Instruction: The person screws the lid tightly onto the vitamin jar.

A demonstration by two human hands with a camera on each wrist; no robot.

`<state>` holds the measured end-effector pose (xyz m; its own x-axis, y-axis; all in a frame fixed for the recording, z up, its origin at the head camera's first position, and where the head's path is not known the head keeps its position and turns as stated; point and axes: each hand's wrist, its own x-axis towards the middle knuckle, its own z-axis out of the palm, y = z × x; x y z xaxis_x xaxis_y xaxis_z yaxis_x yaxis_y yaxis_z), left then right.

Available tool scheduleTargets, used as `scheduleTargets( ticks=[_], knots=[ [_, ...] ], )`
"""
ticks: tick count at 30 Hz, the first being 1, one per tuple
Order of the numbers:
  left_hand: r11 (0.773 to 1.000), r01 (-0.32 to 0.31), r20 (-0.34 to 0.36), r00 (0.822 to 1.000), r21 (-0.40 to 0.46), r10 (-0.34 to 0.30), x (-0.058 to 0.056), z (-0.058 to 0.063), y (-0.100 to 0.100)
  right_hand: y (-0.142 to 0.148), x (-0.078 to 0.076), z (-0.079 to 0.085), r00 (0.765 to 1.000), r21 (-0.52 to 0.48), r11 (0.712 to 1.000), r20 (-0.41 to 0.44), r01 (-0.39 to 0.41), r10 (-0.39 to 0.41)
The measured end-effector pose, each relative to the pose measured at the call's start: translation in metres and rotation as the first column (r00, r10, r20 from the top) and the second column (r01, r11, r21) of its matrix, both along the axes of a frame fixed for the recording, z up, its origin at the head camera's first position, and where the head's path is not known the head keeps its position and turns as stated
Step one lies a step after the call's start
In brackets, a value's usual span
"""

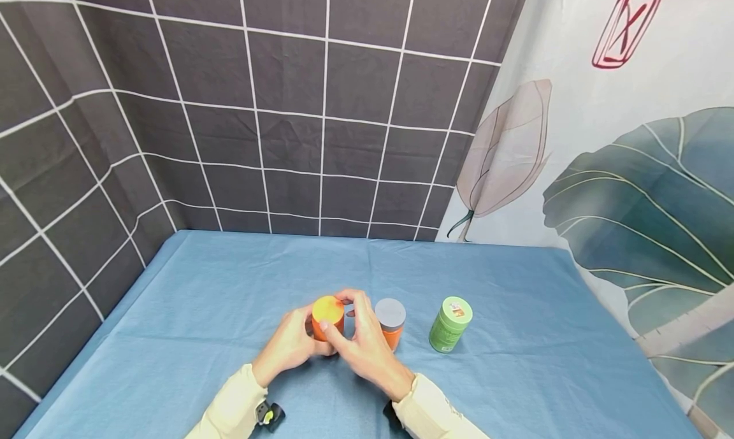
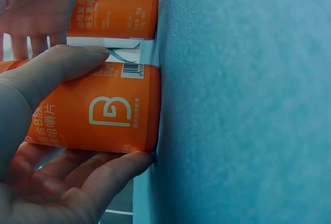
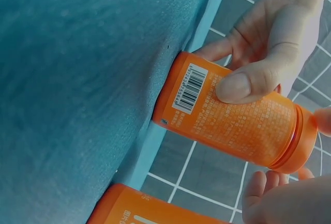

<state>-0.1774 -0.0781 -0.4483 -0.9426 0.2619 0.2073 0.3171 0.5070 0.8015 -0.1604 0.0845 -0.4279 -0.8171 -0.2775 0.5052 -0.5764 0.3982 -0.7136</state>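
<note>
An orange bottle (image 1: pixel 328 311) with an orange cap stands upright on the blue cloth, its barcode (image 3: pixel 190 88) visible in the right wrist view. My left hand (image 1: pixel 290 345) grips the bottle's body, thumb on one side and fingers on the other. At the top, my right hand (image 1: pixel 367 346) pinches the cap (image 3: pixel 302 140) between thumb and fingers. Just right of that hand is a second orange bottle (image 1: pixel 392 337) with a grey lid, partly covered by the hand in the head view. Further right a green bottle (image 1: pixel 449 327) with a light green lid stands apart.
Blue cloth (image 1: pixel 189 311) covers the table. A dark curtain with white grid lines (image 1: pixel 292 139) hangs behind and to the left. On the right hangs a pale curtain (image 1: pixel 516 190) printed with large leaves.
</note>
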Motion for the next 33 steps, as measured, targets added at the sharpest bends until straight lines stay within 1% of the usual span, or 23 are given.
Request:
scheduleTargets(
  ticks=[4, 6, 11, 14, 20, 27, 33],
  knots=[
    [1.000, 0.010, -0.004, 1.000, 0.004, -0.010, -0.0004, 0.0001, -0.0003, 0.0002, 0.0004, 0.0000, 1.000, 0.009, 1.000, 0.004, 0.007, -0.007],
    [1.000, 0.010, -0.003, 1.000, 0.002, -0.010, -0.0004, 0.0003, -0.0002, 0.0004, 0.0007, -0.0003, 1.000, 0.010, 1.000, 0.009, -0.007, 0.007],
    [1.000, -0.003, 0.016, 1.000, 0.009, 0.003, 0.0002, 0.0003, 0.0005, 0.0011, -0.0004, -0.0013, 0.998, 0.011, 0.998, -0.014, -0.065, 0.065],
    [1.000, -0.006, 0.025, 1.000, 0.015, 0.006, 0.0002, -0.0001, 0.0008, 0.0014, -0.0015, -0.0019, 0.997, 0.017, 0.997, -0.040, -0.070, 0.071],
    [1.000, -0.013, 0.008, 1.000, 0.005, 0.013, -0.0004, -0.0005, 0.0010, 0.0004, -0.0013, -0.0011, 0.999, -0.004, 0.999, -0.017, -0.040, 0.039],
    [1.000, -0.007, -0.013, 1.000, -0.003, 0.007, -0.0007, 0.0002, 0.0006, -0.0002, -0.0003, 0.0010, 1.000, 0.000, 1.000, 0.015, 0.007, -0.007],
    [1.000, -0.002, -0.009, 1.000, 0.001, 0.002, -0.0004, 0.0007, 0.0005, -0.0007, -0.0002, 0.0003, 1.000, -0.009, 1.000, 0.007, 0.020, -0.020]
  ],
)
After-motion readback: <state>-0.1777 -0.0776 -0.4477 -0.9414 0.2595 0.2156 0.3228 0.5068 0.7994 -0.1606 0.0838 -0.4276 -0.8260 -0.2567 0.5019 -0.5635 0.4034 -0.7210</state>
